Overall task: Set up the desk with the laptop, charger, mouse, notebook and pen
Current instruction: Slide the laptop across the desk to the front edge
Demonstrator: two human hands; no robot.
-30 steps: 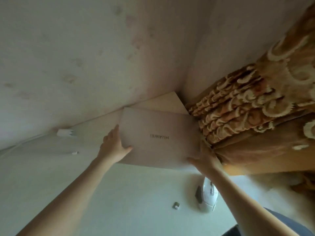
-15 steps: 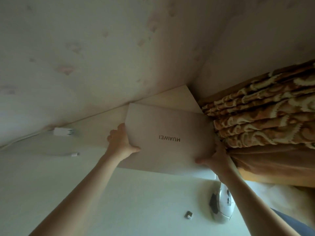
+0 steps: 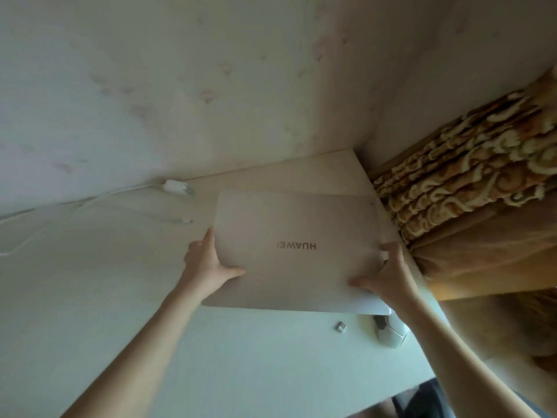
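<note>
Head view, looking down at the desk (image 3: 256, 357). I hold the closed laptop (image 3: 297, 251) with both hands, lid up, its logo upside down to me. My left hand (image 3: 211, 267) grips its left edge, thumb curled onto the lid and the fingers underneath, out of sight. My right hand (image 3: 388, 276) grips the near right corner in the same way, thumb on the lid. The near edge of the laptop stands clear of the desk top and throws a shadow below it; whether the far edge touches the desk I cannot tell. The laptop sits over the far right part of the desk, its right edge close to the desk's right edge.

The charger (image 3: 176, 186) lies at the far edge of the desk, against the wall (image 3: 180, 70), left of the laptop and apart from it. Its cable (image 3: 90, 199) runs off to the left along the far edge, and a second length ends in a plug (image 3: 185, 221) just left of the laptop's left edge.

The mouse (image 3: 391, 333) rests near the right edge of the desk, partly hidden under the laptop's near right corner and my right forearm. A small dongle (image 3: 340, 326) lies just left of the mouse. A patterned curtain (image 3: 470, 182) hangs beyond the desk's right edge.
</note>
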